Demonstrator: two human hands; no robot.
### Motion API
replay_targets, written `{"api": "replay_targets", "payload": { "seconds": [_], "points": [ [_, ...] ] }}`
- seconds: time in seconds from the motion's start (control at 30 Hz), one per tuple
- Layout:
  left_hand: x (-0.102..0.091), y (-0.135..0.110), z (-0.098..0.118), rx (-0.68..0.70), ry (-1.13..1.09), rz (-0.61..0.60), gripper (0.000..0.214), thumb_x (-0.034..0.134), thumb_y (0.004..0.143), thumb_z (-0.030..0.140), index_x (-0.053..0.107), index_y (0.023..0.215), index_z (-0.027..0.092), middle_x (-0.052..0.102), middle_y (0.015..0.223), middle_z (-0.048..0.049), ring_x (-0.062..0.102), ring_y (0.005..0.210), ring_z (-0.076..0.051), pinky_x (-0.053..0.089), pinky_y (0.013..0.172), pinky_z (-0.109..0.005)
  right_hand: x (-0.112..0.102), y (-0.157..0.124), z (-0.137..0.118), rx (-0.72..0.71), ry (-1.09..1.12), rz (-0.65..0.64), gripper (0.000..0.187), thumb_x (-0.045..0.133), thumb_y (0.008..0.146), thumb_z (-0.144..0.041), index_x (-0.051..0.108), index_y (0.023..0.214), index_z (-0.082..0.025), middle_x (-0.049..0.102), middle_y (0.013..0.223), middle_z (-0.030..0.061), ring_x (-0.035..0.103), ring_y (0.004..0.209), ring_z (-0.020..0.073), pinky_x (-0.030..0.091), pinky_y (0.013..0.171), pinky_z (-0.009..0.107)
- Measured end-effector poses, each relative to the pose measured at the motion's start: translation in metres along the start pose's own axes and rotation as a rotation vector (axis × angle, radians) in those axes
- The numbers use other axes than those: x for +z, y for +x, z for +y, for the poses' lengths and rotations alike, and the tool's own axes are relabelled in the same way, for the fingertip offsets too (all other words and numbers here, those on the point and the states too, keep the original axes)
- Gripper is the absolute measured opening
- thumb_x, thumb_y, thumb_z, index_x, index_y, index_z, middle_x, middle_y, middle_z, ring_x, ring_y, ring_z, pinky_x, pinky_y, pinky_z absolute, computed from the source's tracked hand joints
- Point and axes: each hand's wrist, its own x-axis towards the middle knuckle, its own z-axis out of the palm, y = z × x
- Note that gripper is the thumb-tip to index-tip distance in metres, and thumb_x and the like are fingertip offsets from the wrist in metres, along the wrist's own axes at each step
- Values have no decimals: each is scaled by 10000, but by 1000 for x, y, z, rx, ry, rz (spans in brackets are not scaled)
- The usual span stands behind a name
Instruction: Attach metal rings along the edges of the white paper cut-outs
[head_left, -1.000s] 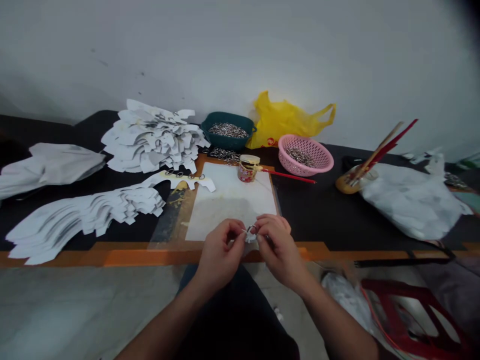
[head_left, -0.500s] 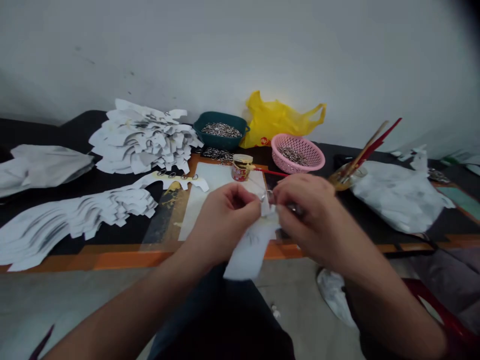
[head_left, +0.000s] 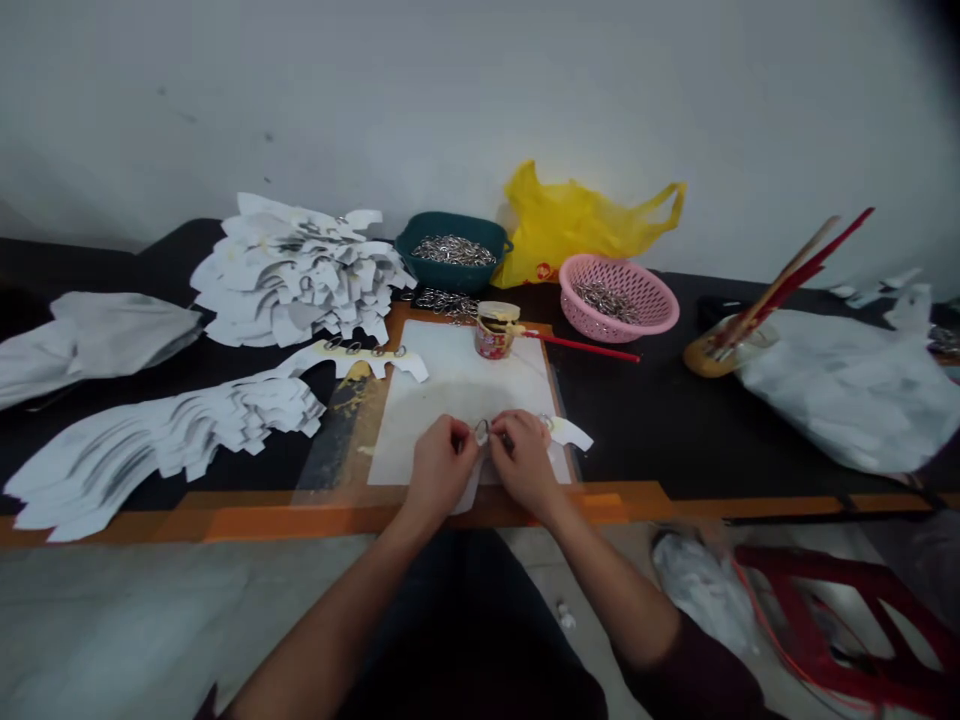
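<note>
My left hand (head_left: 442,465) and my right hand (head_left: 523,462) are close together above the pale sheet (head_left: 420,400), fingertips pinched. Between them a small metal ring (head_left: 481,428) stands at a tab of a white cut-out piece (head_left: 568,433). That piece runs behind my right hand, its notched end showing on the right; another part hangs below my fingers. Both hands pinch the piece at the ring, though the fingers hide the exact grip. Just beyond is an open tub of yellowish paste (head_left: 495,338), with a red-handled brush (head_left: 585,347) lying across its rim.
Left, a similar piece with several rings (head_left: 352,355) lies by stacked white cut-outs (head_left: 172,440). Behind are a heap of cut-outs (head_left: 292,270), a green basin of rings (head_left: 454,265), a pink basket (head_left: 619,300) and a yellow bag (head_left: 585,225). A brush jar (head_left: 709,350) stands right.
My hands have come down from in front of my view to the pale sheet, bringing the white piece with them. The brush handle and the piece's right end now show.
</note>
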Motion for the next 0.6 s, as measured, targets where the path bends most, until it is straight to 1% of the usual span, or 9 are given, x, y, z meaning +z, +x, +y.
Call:
{"api": "replay_targets", "payload": {
  "seconds": [0.1,0.2,0.33,0.4,0.5,0.6],
  "points": [
    [2,-1,-4,-8,-55,15,56,519,711,239,521,707,184,605,705,-1,563,662,-137,417,635,-250,1,-1,2,-11,57,24,65,495,756,-160,550,759,-194,578,896,37,483,930,190,274,871,369],
    [3,-1,-4,-13,-74,22,58,531,702,244,513,705,188,600,704,5,560,659,-134,422,638,-249,1,-1,3,-12,78,21,62,500,751,-156,547,753,-197,582,879,31,487,912,186,280,862,363],
    [2,2,1,-42,-49,41,150,541,692,255,411,637,203,541,611,41,515,579,-115,384,567,-231,-1,1,4,-6,72,4,52,502,745,-160,541,736,-193,584,869,28,486,909,184,278,853,353],
    [0,4,2,-77,-46,26,191,546,687,266,373,628,207,510,579,53,494,550,-111,370,543,-228,-2,2,5,-5,55,-8,53,502,742,-160,544,732,-191,583,872,27,484,909,182,276,848,347],
    [-3,6,2,-139,-60,-40,164,548,677,266,397,685,202,518,606,48,516,569,-119,383,551,-233,-5,2,6,-9,10,-39,61,505,734,-159,554,731,-194,575,874,22,477,911,182,269,851,346],
    [-4,6,4,-136,19,-80,165,540,681,243,411,774,202,541,645,35,545,605,-139,379,562,-245,-5,1,6,4,-34,-18,78,524,719,-149,560,770,-194,564,910,27,466,935,186,267,856,339]
  ]
}}
